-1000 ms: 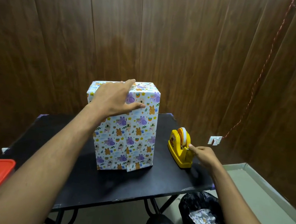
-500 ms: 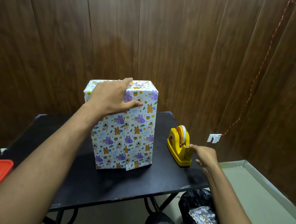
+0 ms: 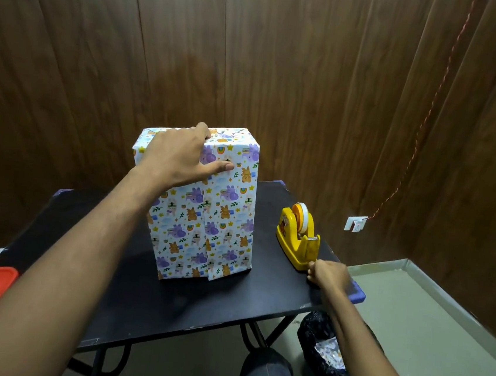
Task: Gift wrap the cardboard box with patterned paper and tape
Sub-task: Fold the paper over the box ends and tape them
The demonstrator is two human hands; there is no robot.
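My left hand presses flat on tall paper-wrapped box upright mid black table; right hand curled beside yellow tape dispenser, tape pinch unclear; risk: dispenser slides off near edge, loose bottom flap lifts.

A black counter fills the middle of the frame. The wrapped box stands upright at its centre. A yellow tape dispenser sits toward its right edge.
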